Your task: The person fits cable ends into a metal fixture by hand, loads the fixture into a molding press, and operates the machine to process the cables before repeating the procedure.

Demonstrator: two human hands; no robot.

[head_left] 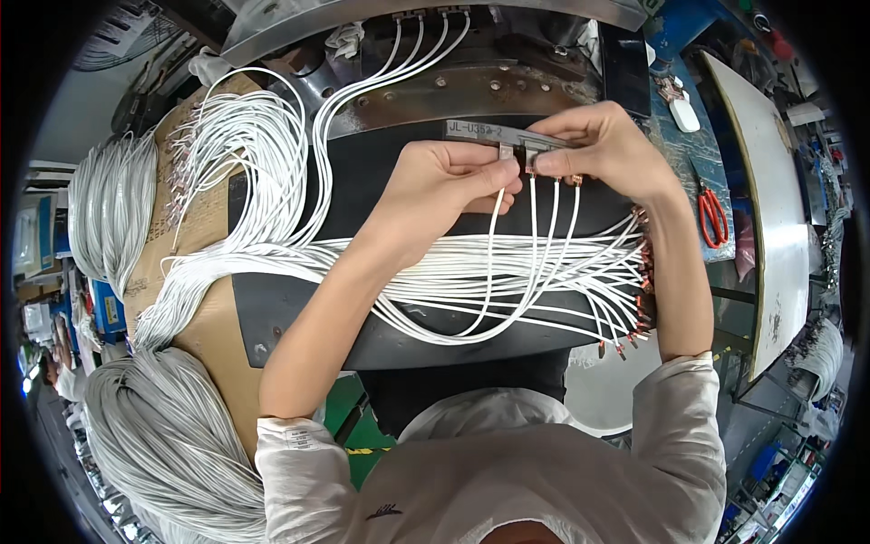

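Note:
My right hand [616, 154] grips the right part of a narrow grey metal bar [473, 131], thumb in front and fingers behind. At the bar's middle, my left hand [435, 186] pinches the end of a white cable [492, 240] between thumb and fingers. The pinched tip is mostly hidden. Beside it, several more white cables [535, 213] hang down from the bar by their copper-coloured ends. Below both hands, a bundle of white cables [435, 263] lies across the black work surface [299, 317], its orange-and-copper tips toward the right.
A metal machine [467, 83] stands at the back, with several cables running into its top. Coiled white cables [254, 136] and grey cable bundles [163, 435] lie on cardboard [213, 317] at left. Red-handled scissors [713, 218] rest on the blue surface [675, 77] at right.

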